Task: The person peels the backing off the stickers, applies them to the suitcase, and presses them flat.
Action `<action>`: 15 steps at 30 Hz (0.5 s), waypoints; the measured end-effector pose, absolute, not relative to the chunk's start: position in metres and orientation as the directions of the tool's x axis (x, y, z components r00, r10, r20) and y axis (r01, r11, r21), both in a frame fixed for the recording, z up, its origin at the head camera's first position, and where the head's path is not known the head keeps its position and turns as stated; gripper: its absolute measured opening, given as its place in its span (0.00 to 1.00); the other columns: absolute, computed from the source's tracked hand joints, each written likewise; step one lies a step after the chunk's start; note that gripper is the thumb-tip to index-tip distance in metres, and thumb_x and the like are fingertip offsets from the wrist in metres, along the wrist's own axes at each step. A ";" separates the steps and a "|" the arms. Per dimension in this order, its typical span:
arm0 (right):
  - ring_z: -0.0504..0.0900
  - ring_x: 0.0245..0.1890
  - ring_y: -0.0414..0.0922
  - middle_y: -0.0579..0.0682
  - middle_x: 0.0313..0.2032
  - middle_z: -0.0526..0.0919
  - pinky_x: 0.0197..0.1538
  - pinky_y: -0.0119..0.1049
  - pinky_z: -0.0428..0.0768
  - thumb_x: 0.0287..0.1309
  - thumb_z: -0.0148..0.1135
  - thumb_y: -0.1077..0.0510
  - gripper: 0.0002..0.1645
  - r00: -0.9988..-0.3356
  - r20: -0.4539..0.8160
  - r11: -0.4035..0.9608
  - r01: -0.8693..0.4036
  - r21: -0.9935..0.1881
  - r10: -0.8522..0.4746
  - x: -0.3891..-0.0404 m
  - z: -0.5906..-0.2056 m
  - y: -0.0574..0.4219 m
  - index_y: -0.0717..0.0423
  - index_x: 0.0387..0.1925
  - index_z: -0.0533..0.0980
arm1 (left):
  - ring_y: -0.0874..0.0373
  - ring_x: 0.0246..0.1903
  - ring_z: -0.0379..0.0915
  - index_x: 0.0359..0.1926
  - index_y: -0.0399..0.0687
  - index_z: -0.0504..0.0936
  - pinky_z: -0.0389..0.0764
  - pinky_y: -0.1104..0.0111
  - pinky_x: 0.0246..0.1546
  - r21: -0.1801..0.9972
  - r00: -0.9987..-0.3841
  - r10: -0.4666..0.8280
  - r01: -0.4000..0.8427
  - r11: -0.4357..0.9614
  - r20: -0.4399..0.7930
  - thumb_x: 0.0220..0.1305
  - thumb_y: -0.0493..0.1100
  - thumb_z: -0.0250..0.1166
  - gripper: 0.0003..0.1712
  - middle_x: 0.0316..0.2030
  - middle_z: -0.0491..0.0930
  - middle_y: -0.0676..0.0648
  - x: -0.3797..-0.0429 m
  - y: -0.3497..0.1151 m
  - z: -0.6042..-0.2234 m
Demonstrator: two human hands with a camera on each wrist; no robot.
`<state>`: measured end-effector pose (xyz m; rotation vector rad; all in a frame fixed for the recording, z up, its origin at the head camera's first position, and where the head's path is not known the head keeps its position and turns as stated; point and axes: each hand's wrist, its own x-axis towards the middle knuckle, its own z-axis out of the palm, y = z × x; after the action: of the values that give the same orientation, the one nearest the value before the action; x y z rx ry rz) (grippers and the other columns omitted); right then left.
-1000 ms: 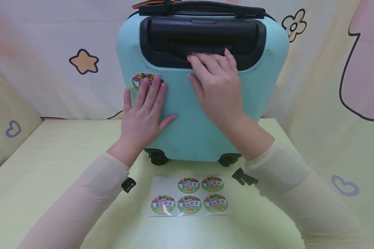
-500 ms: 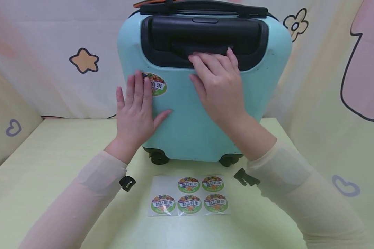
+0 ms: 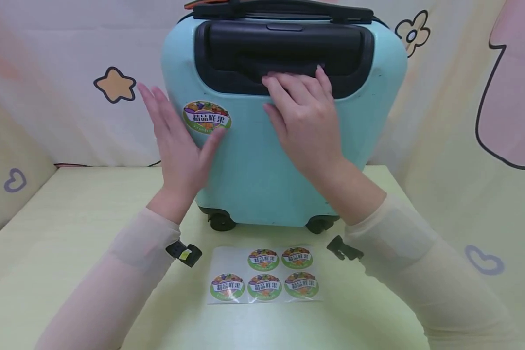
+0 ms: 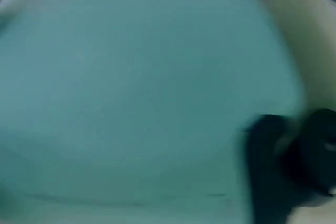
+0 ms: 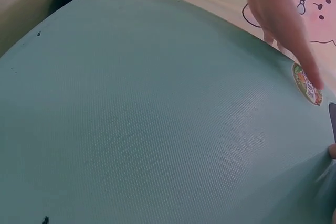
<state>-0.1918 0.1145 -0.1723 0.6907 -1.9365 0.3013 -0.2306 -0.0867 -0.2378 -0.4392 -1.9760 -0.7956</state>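
A light blue suitcase stands upright on the table. An oval fruit sticker is on its upper left front. My left hand has straight fingers that point up past the suitcase's left side, with the thumb at the sticker's lower right edge. In the right wrist view that left hand is over the sticker. My right hand holds the suitcase at the lower edge of its black handle recess, the fingers bent into it and some fingertips hidden. Only blurred shell fills most of the left wrist view.
A sheet of several matching stickers lies on the table in front of the suitcase, with a bare spot at its upper left. The suitcase wheels rest behind the sheet. A patterned curtain surrounds the table.
My left hand has slid left off the sticker and turned on its side, uncovering nearly all of it. The right hand has stayed at the recess.
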 end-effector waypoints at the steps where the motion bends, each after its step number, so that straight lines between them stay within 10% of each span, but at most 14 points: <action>1: 0.73 0.51 0.54 0.57 0.50 0.80 0.67 0.46 0.50 0.61 0.58 0.55 0.20 -0.318 0.886 0.803 -0.588 0.093 -0.336 -0.192 -0.172 0.114 0.60 0.52 0.77 | 0.61 0.70 0.25 0.71 0.36 0.33 0.41 0.67 0.67 0.431 -0.541 -0.062 0.590 0.683 0.839 0.49 0.79 0.48 0.67 0.72 0.30 0.39 -0.230 -0.087 -0.231; 7: 0.73 0.51 0.54 0.57 0.50 0.79 0.67 0.46 0.50 0.61 0.58 0.54 0.20 -0.315 0.889 0.807 -0.583 0.095 -0.332 -0.191 -0.172 0.113 0.61 0.52 0.77 | 0.67 0.61 0.56 0.72 0.48 0.31 0.64 0.73 0.56 0.612 -0.700 -0.118 0.515 0.600 0.704 0.45 0.70 0.65 0.69 0.69 0.49 0.51 -0.230 -0.084 -0.211; 15: 0.73 0.51 0.54 0.57 0.50 0.80 0.67 0.47 0.51 0.61 0.59 0.55 0.20 -0.316 0.889 0.811 -0.577 0.097 -0.332 -0.191 -0.173 0.113 0.60 0.52 0.77 | 0.65 0.57 0.61 0.73 0.52 0.34 0.70 0.71 0.52 0.634 -0.691 -0.144 0.533 0.560 0.708 0.49 0.72 0.60 0.63 0.67 0.54 0.53 -0.228 -0.082 -0.211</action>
<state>-0.1913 0.1126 -0.1725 0.6816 -1.9308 0.2884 -0.2280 -0.0821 -0.2108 -0.3109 -2.0495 -1.1596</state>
